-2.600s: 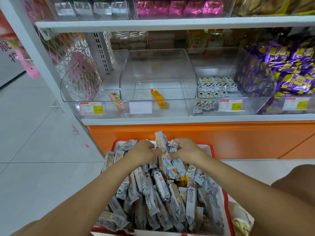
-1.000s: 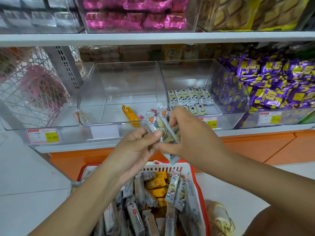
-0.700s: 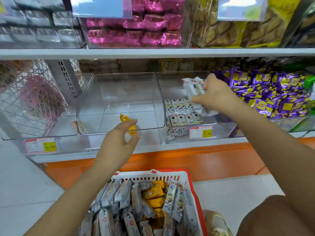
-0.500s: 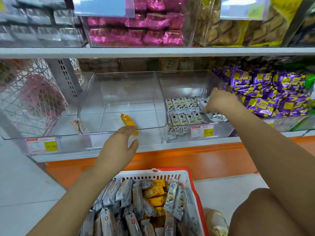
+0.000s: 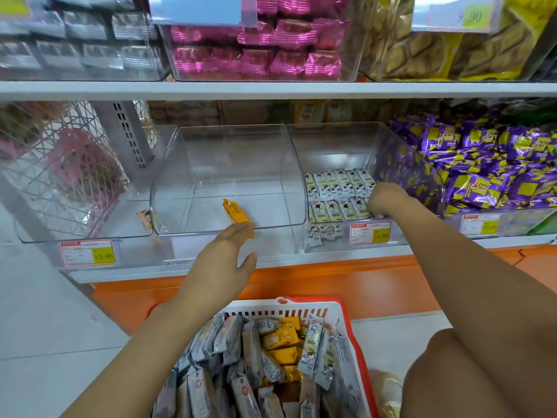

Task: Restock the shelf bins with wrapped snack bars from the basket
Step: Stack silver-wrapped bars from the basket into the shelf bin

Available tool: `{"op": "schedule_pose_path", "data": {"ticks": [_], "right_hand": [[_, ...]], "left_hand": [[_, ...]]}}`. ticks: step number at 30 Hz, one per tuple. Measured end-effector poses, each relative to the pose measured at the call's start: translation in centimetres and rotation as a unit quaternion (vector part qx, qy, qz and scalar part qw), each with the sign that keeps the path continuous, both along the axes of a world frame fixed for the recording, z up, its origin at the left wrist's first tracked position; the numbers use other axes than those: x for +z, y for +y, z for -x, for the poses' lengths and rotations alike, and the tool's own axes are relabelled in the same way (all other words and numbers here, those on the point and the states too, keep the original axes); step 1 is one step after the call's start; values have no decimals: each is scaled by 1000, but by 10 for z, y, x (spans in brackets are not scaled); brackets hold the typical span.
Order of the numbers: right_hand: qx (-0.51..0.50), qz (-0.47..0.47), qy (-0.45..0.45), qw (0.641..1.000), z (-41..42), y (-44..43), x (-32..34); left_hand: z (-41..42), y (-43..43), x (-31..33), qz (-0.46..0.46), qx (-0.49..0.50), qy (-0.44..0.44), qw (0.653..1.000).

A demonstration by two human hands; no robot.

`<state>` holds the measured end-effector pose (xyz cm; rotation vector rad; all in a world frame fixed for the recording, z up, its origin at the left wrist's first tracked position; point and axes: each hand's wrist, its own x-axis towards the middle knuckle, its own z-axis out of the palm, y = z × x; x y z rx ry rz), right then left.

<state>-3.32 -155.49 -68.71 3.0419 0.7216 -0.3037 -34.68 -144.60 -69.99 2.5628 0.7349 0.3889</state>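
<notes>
Inside the right-hand clear bin [image 5: 331, 146], the right hand [image 5: 384, 196] is buried among the cow-print bars [image 5: 337, 188], fingers hidden, so grasping or released, I can't tell. The left hand [image 5: 223, 260] hovers flat before the middle bin [image 5: 226, 164], fingers released, above the basket [image 5: 316, 298] of wrapped snack bars [image 5: 229, 339].

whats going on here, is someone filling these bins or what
A person is restocking clear shelf bins from a red basket piled with wrapped snack bars. The left hand hovers open at the front of the middle bin, which holds a single orange bar. The right hand is down in the neighbouring bin, beside rows of white cartoon-print bars. Its fingers are hidden, so whether it holds any is unclear.
</notes>
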Motion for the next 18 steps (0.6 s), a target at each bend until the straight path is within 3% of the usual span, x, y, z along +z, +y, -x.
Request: {"op": "schedule_pose_path", "data": {"ticks": [6,9,12,15,18], "right_hand": [[48,2,48,998,10,-10,14],[61,12,21,998,14,-14,24],[62,-96,-49,992,23,-20,33],[127,-197,-101,967,54,-28,44],[226,-215,-107,944,103,-34,45]], "left_hand": [[0,0,-2,-4,-3,-4,1000],[3,-3,-4,-6,-10,2,1000],[12,-9,-5,-7,-16,-7,1000],[26,-16,-9,11,-6,-35,999],[40,-22,-21,21,-20,27,999]]}}
